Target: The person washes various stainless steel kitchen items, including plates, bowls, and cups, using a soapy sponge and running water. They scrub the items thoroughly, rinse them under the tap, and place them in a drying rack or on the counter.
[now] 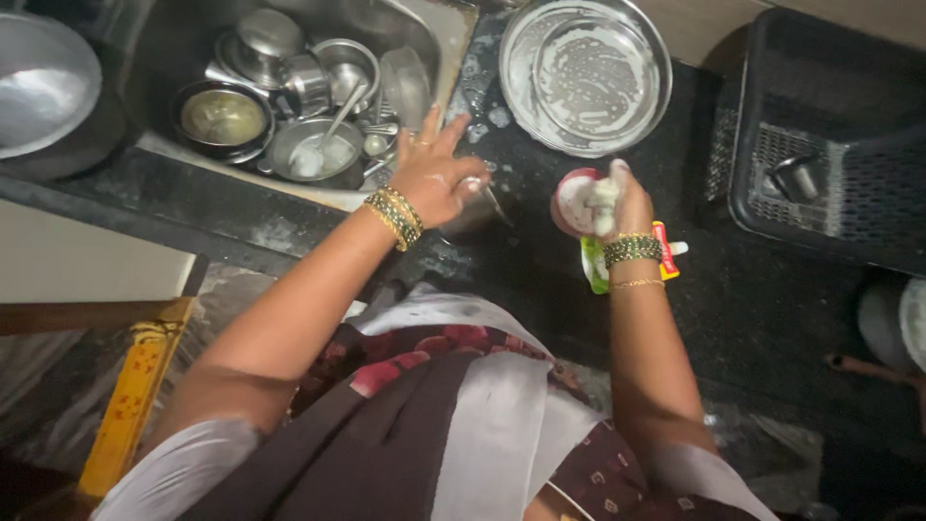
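Note:
My left hand (436, 174) rests on a small steel cup (476, 206) that stands on the dark counter beside the sink, fingers spread over its rim. My right hand (625, 203) grips a soapy white scrubber (604, 198) and presses it into a small round red-rimmed soap tub (573, 204). A green, red and yellow soap packet (666, 253) lies under my right wrist. Just beyond both hands a large steel plate (585, 72) covered in white suds lies flat on the counter.
The steel sink (424, 29) at top left holds several dirty steel cups, bowls and a spoon. A big steel pan (39, 82) sits at far left. A black plastic rack (830, 145) stands at right, and a yellow wooden edge (130, 396) lies low left.

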